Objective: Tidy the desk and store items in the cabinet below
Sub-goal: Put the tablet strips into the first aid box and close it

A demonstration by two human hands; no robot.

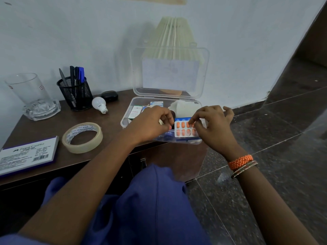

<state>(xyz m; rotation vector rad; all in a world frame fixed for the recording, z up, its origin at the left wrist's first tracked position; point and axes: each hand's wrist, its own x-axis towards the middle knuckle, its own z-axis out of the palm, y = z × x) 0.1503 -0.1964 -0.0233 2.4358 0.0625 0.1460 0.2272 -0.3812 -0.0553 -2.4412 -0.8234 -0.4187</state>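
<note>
Head view looks down on a dark wooden table [109, 121] set against a pale wall, where a clear plastic box [198, 105] sits at the right end with its hinged lid [169, 71] propped upright, leaving the inside free to load. Both hands work over the box: the right hand [214, 126] pinches the edge of a blister strip of orange tablets [184, 129] between thumb and fingertips, seemingly to lay it flat on the contents, while the left hand [152, 124] curls loosely beside the strip; whether its fingers hold anything cannot be told. Small medicine cartons [136, 112] and a white wad [184, 108] already lie inside the box. Left of it, untouched on the table, are a white bulb [100, 104], a black case [109, 96], a mesh pen holder [76, 94], a glass mug [31, 96], a tape roll [82, 137] and a stationery box [26, 154]. Judging by this, packing has only begun, and the cabinet [168, 160] below awaits everything.
</note>
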